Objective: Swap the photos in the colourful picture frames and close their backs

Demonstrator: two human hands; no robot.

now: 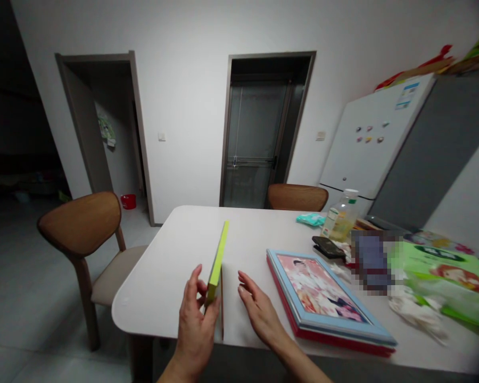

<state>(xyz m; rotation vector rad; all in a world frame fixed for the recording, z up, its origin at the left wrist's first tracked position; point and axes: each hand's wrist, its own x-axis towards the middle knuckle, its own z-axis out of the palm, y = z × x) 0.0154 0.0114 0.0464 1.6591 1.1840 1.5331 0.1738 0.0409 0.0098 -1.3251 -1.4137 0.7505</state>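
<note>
My left hand [195,314] grips the near end of a thin flat panel with a yellow-green edge [219,255]. The panel is upright over the white table and seen almost edge-on, so its faces are mostly hidden. Below it, a thin brownish edge [222,308] reaches toward the tabletop; I cannot tell if it belongs to the panel. To the right of the panel, my right hand [259,308] holds nothing, fingers stretched out and apart from it. Beside that hand, a light-blue picture frame [303,319] with a pink picture lies face up on a red flat thing [343,344].
The white table [155,276] bears a bottle of yellowish liquid [341,218], a black object [328,248], a teal packet [310,219], crumpled tissues [417,311] and a green package [451,271] on the right. Wooden chairs stand at the left [82,218] and far side [297,197].
</note>
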